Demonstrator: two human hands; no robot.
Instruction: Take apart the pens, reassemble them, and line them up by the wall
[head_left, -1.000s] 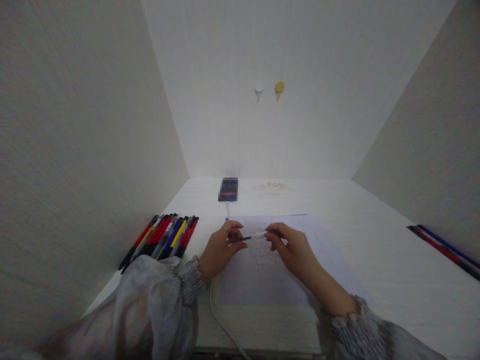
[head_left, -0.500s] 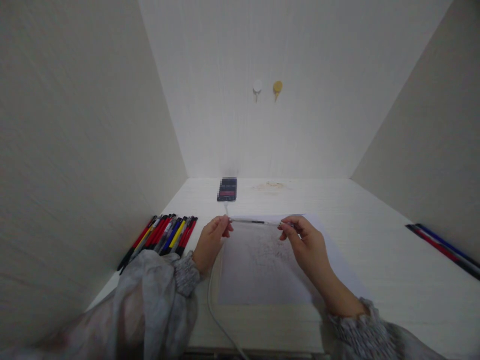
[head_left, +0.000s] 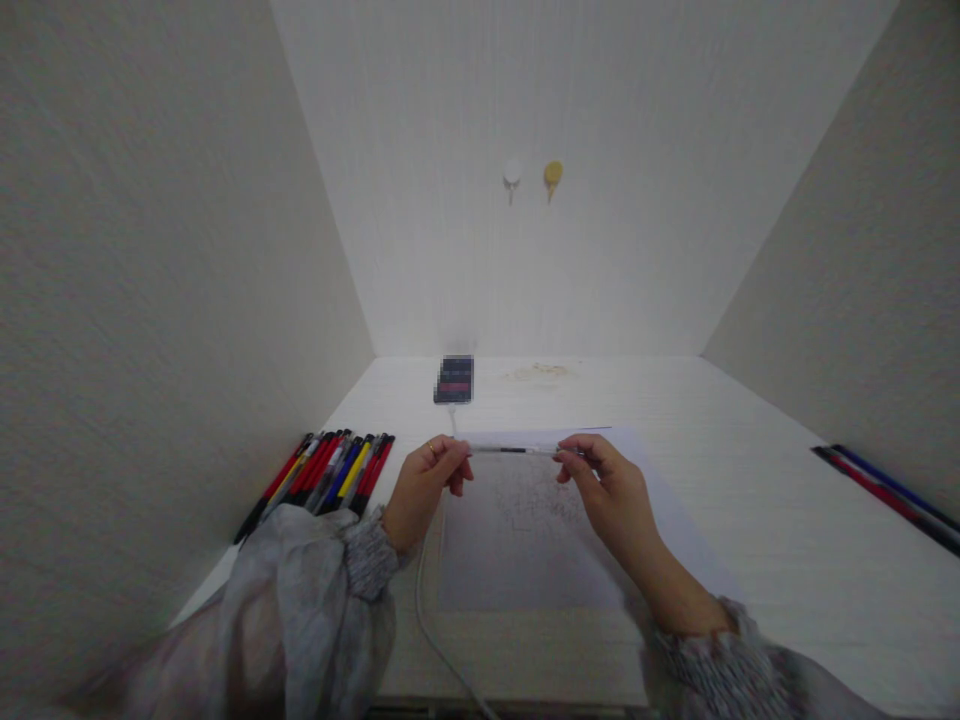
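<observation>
Head view: nearest are the two gathered grey cuffs, the left sleeve [head_left: 300, 590] loose and bunched, the right sleeve [head_left: 739, 655] running off the bottom edge. A white cable [head_left: 433, 630] curves up between them, passing just beside the left wrist. A sheet of paper [head_left: 517, 575] lies on the white table [head_left: 787, 590], covered with faint scribbled marks. Over its far part, the left hand [head_left: 424, 488] and the right hand [head_left: 616, 505] face each other, well apart, with a thin pen refill [head_left: 514, 450] stretched level between them. Left thumb and forefinger are closed together on one end of it, the other fingers curled under; a ring [head_left: 431, 448] shows on this hand. Right thumb and forefinger pinch the other end, the remaining fingers loosely bent. The refill is clear with a dark stretch along its middle. Left of the hands, a row of pens [head_left: 322, 470] lies side by side, red, black, blue, yellow and grey. A few more pens [head_left: 892, 500] lie against the right-hand wall. Farther back are a phone [head_left: 454, 380], its screen pixelated, and a brownish stain [head_left: 544, 372]. On the back wall [head_left: 427, 220] hang a white hook [head_left: 512, 174] and a yellow hook [head_left: 553, 174].
</observation>
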